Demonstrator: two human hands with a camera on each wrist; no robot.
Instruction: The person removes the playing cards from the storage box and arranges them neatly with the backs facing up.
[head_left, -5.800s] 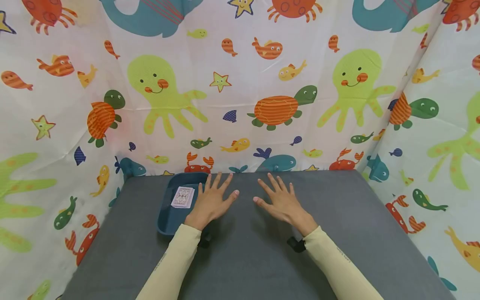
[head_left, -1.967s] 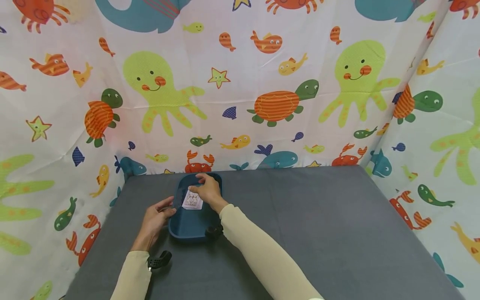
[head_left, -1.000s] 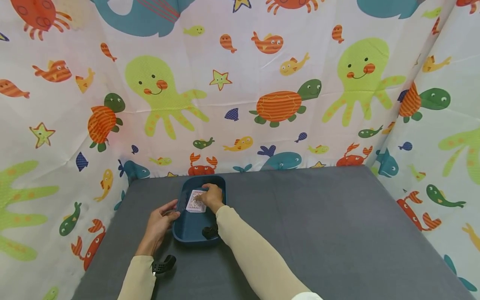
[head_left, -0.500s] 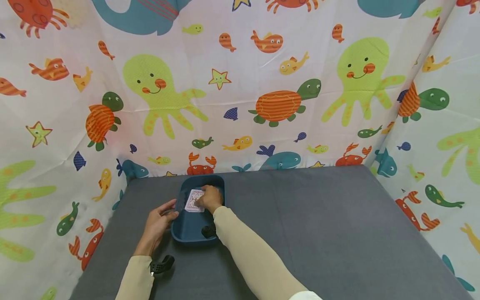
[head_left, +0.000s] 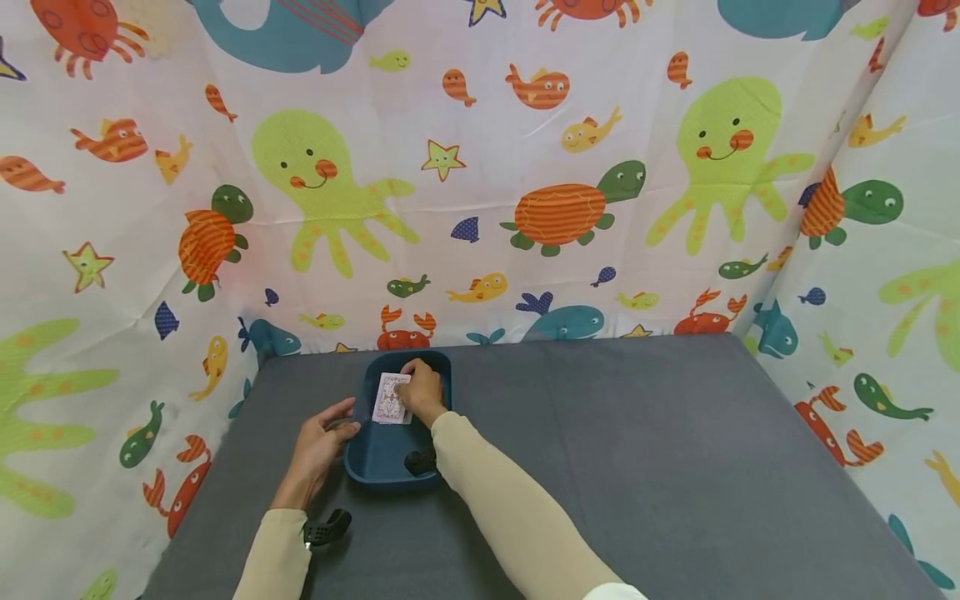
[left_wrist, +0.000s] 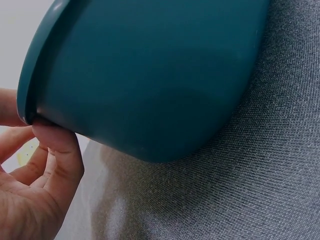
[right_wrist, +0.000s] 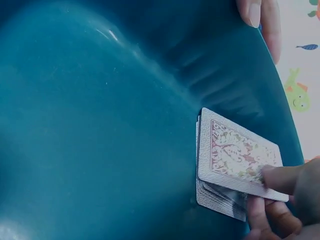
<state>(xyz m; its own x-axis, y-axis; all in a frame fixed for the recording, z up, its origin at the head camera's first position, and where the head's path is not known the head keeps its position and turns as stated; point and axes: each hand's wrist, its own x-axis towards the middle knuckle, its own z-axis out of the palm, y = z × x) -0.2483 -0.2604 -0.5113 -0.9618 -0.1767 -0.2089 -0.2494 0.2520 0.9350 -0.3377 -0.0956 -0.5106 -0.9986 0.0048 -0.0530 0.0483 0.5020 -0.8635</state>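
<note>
A blue plastic tray (head_left: 381, 457) lies on the grey table, a stack of playing cards (head_left: 389, 398) inside with patterned backs up. My left hand (head_left: 315, 448) holds the tray's left rim, the thumb under the lip in the left wrist view; its fingertips also show at the rim in the right wrist view. My right hand (head_left: 424, 393) reaches into the tray. In the right wrist view its thumb lies on the top playing cards (right_wrist: 239, 152) and its fingers are beneath them. These cards are lifted at one side, and other cards (right_wrist: 220, 201) lie below.
The grey tablecloth (head_left: 600, 467) stretches right of the tray. A curtain (head_left: 465, 250) printed with sea animals stands behind the table and along both sides. A black wrist camera (head_left: 327, 528) sits on the left wrist, another (head_left: 420, 462) on the right.
Both hands came from above the table to the tray, the left to its rim, the right to the cards. Over the last half second the right hand has lifted part of the stack.
</note>
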